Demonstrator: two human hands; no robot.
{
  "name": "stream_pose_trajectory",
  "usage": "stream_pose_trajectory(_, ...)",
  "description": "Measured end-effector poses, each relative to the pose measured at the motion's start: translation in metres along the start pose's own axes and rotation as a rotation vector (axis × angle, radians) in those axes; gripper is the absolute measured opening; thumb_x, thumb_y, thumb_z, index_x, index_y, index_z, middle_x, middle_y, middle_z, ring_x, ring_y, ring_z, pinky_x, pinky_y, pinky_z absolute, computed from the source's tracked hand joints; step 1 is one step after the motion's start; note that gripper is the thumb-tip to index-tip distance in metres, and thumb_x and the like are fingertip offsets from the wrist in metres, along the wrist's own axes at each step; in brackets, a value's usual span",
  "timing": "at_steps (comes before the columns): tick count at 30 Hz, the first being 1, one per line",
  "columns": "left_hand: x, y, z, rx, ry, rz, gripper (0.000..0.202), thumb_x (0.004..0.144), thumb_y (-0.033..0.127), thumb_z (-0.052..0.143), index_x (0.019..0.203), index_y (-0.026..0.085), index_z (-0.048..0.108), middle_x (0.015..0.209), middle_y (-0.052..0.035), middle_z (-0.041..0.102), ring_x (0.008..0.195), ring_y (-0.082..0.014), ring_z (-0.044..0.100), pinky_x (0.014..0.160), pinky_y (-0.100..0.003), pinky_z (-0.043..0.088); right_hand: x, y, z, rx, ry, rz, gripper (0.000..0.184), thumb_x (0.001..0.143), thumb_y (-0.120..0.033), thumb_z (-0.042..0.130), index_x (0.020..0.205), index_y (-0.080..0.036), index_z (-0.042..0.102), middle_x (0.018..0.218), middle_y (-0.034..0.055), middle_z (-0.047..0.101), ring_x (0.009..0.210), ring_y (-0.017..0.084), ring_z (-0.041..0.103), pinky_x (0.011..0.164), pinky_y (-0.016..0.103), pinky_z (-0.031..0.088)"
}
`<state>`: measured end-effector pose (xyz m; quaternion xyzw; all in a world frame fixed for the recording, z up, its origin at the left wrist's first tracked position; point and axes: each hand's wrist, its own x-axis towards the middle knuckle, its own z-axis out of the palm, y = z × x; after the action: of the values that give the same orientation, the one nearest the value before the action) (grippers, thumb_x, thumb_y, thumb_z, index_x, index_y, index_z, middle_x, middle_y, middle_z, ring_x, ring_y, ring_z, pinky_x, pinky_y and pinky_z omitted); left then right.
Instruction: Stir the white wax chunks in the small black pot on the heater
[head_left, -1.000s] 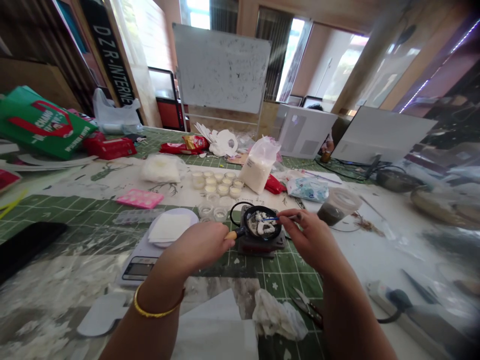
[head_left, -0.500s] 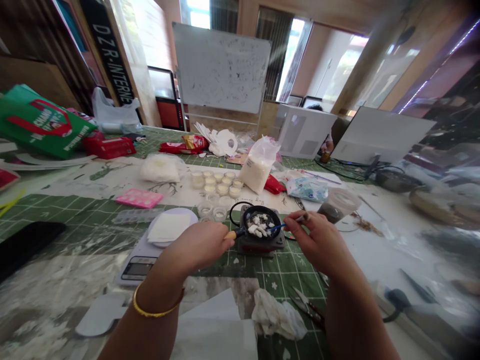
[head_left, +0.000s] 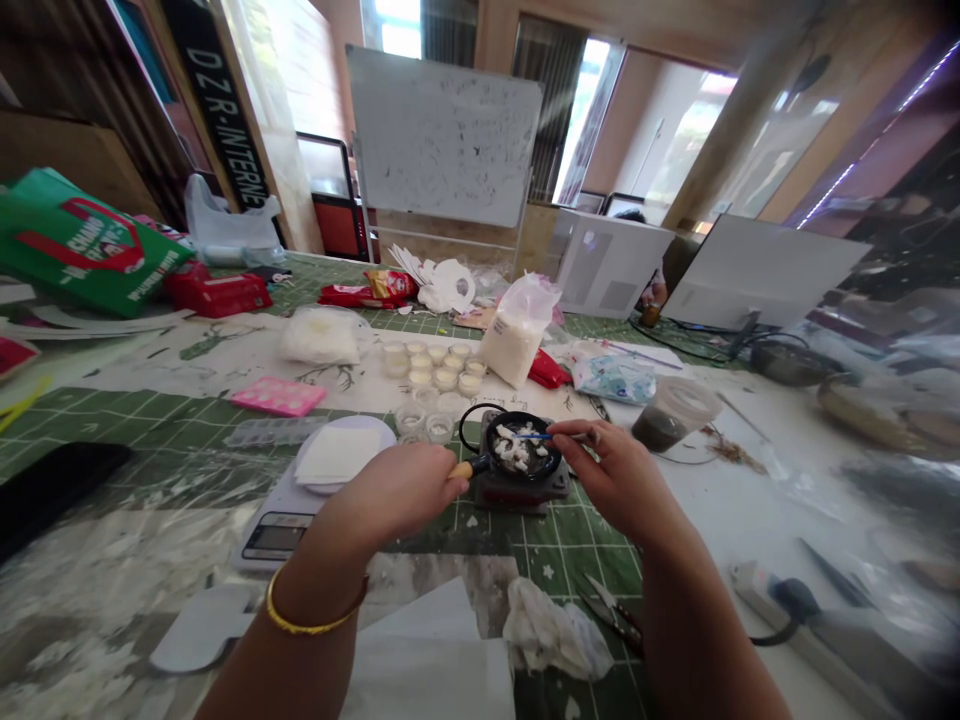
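A small black pan [head_left: 523, 450] with white lumps in it sits on a little dark burner [head_left: 522, 488] on the green cutting mat [head_left: 172, 430]. My left hand [head_left: 401, 490] is closed around the pan's wooden handle [head_left: 462, 468]. My right hand [head_left: 611, 470] pinches a thin blue stick [head_left: 534, 436] whose tip lies among the white lumps. A gold bangle [head_left: 311, 610] circles my left wrist.
A digital scale [head_left: 300, 500] with white paper stands left of the pan. Several small filled cups [head_left: 435, 368], a bag of white granules [head_left: 517, 335], a pink tray [head_left: 279, 396] and a lidded cup [head_left: 666, 412] lie behind. Scissors [head_left: 611, 612], crumpled tissue [head_left: 551, 625] and a power strip [head_left: 795, 610] are near me.
My right hand swung the blue stick through the pan: out toward the right rim, then back left over the lumps. My left hand kept hold of the handle.
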<state>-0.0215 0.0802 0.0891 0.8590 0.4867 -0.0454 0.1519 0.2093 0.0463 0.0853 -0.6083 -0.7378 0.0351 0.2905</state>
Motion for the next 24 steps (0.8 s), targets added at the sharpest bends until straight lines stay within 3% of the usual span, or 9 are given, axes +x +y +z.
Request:
stream_pose_trajectory(6,-0.001,0.0,-0.001,-0.009,0.004,0.0,0.042,0.084,0.046,0.031,0.07,0.018,0.059,0.07,-0.0067,0.062,0.06,-0.0174,0.053,0.052,-0.027,0.032,0.0,0.007,-0.005,-0.126,0.118,0.046,0.023,0.086,-0.034,0.044,0.09,-0.023,0.063,0.082,0.0024,0.068,0.081,0.02,0.059,0.075,0.033,0.038)
stream_pose_trajectory(11,-0.001,0.0,-0.001,-0.025,-0.002,-0.004,0.044,0.085,0.048,0.03,0.07,0.018,0.059,0.069,-0.0068,0.061,0.059,-0.0166,0.052,0.054,-0.027,0.033,-0.005,0.003,-0.012,-0.125,0.016,0.018,0.022,0.086,-0.034,0.044,0.085,-0.022,0.063,0.076,0.001,0.066,0.077,0.018,0.059,0.072,0.031,0.038)
stream_pose_trajectory(15,-0.001,0.0,0.0,-0.002,0.004,0.008,0.044,0.085,0.046,0.029,0.07,0.018,0.059,0.071,-0.007,0.062,0.061,-0.0175,0.053,0.054,-0.027,0.033,-0.007,0.0,-0.014,-0.085,0.074,0.019,0.022,0.086,-0.034,0.044,0.09,-0.022,0.062,0.08,0.0009,0.067,0.079,0.018,0.059,0.073,0.03,0.038)
stream_pose_trajectory(20,-0.002,0.001,0.0,0.003,0.008,0.006,0.044,0.085,0.047,0.029,0.071,0.018,0.059,0.072,-0.0071,0.062,0.062,-0.0188,0.054,0.054,-0.028,0.034,-0.008,-0.001,-0.014,-0.071,-0.017,-0.012,0.021,0.087,-0.033,0.044,0.083,-0.022,0.062,0.079,0.0004,0.066,0.078,0.017,0.058,0.074,0.03,0.038)
stream_pose_trajectory(24,-0.001,0.0,0.001,0.008,0.015,0.008,0.046,0.085,0.048,0.027,0.07,0.019,0.06,0.071,-0.0068,0.062,0.062,-0.0185,0.054,0.054,-0.028,0.034,-0.009,-0.004,-0.013,-0.031,0.037,-0.016,0.021,0.087,-0.033,0.044,0.091,-0.023,0.062,0.086,0.0007,0.066,0.083,0.017,0.058,0.076,0.029,0.039)
